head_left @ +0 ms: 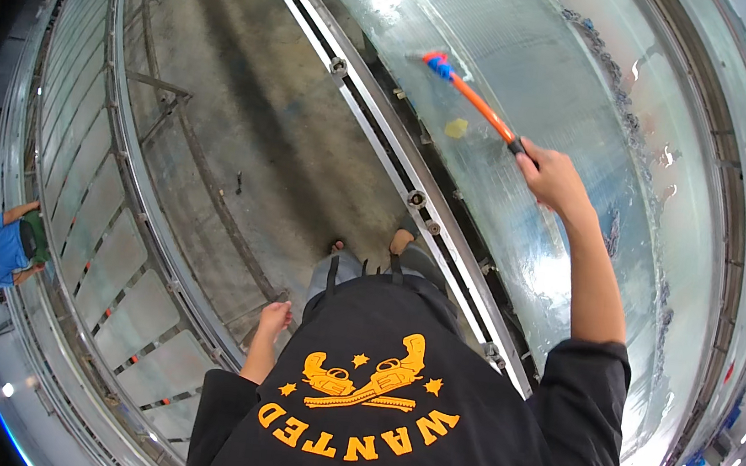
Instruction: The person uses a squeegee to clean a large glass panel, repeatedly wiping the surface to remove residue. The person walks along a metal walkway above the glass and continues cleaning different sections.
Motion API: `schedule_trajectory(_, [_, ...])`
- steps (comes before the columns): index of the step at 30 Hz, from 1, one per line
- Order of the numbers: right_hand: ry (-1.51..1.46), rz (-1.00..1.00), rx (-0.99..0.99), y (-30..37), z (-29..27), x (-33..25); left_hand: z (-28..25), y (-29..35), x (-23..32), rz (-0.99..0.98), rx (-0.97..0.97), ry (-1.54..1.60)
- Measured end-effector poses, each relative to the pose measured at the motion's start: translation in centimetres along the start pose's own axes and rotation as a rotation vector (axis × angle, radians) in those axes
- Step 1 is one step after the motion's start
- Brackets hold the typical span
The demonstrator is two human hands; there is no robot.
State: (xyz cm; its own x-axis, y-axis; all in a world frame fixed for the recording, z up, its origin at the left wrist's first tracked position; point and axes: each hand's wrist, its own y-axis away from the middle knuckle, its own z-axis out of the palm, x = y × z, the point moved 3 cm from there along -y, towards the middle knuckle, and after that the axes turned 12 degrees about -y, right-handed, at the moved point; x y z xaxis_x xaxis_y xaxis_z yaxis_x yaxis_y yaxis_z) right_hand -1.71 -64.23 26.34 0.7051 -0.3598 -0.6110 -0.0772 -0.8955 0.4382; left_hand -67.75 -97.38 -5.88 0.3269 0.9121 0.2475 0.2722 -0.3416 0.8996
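Clasping orange-handled tool (483,109) by dark end (517,146) in right grip (556,177), pointing it forward-left over pale surface (547,78); cannot tell state of left grip (275,317).

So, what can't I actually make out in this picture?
All in the head view:
- Grip end of the orange-handled tool: hidden inside the right hand.
- Exact shape of the red-and-blue tool head: blurred and small.
- Whether the left hand holds anything: too small, with its curled fingers hiding the palm.
- Small dark object on the floor: too small to identify.
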Motion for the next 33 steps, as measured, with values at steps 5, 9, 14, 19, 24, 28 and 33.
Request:
schedule_trajectory(5, [-0.078,-0.201,0.033,-0.3,0.7,4.9,2.4,3.1,5.5,0.232,0.170,0.041])
schedule_trajectory(9, [-0.207,-0.139,0.096,9.7,-1.8,7.0,7.8,10.0,25.2,0.731,0.376,-0.271])
schedule_trajectory(14, [-0.317,0.370,0.146,23.7,-4.4,8.9,20.1,21.3,47.1,1.585,0.048,-0.543])
schedule_trajectory(19, [-0.541,0.451,0.197,30.2,-4.7,7.3,36.2,21.2,49.8,1.963,-0.277,-0.769])
schedule_trajectory(24, [-0.481,0.375,0.197,27.3,-5.7,7.1,42.3,17.5,51.2,1.925,-0.304,-0.847])
schedule_trajectory(28, [-0.460,0.297,0.171,23.9,-7.4,5.7,43.3,16.5,50.4,1.861,-0.085,-0.490])
schedule_trajectory(33, [-0.262,0.012,0.120,16.0,-8.8,2.8,40.3,14.2,55.9,1.821,0.265,-0.349])
